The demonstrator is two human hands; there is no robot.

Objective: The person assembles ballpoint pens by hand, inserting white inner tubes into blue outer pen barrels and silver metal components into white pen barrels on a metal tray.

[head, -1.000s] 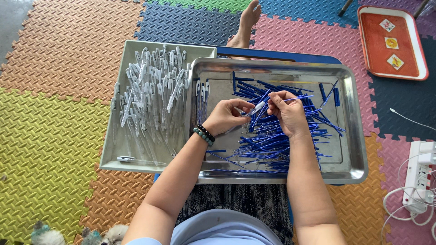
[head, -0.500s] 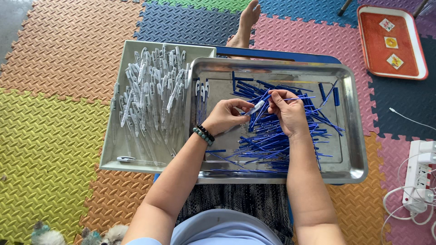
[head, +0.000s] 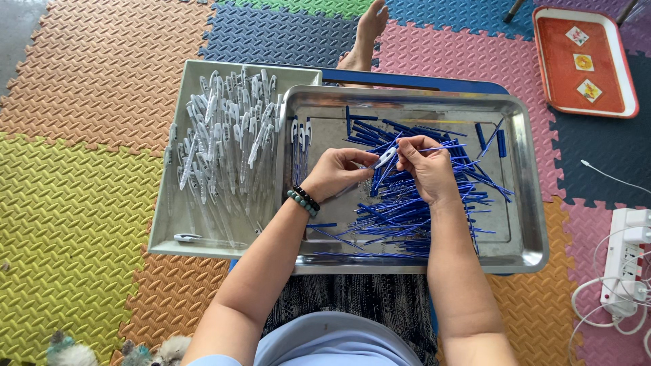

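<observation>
My left hand (head: 337, 172) and my right hand (head: 425, 165) meet over a steel tray (head: 525, 224). Between them I hold a clear pen barrel (head: 385, 158) with a white clip; my left fingers grip its lower end. My right fingers pinch a thin blue refill (head: 447, 146) at the barrel's top. Under both hands lies a heap of blue pen refills (head: 400, 210). A few finished pens (head: 299, 139) lie at the tray's left side. My left wrist wears bead bracelets.
A grey tray (head: 169, 224) full of clear pen barrels (head: 227, 142) overlaps the steel tray's left edge. An orange tray (head: 563, 74) sits far right on the foam mat. A white power strip (head: 627, 261) lies at right. My bare foot (head: 369, 34) rests beyond the trays.
</observation>
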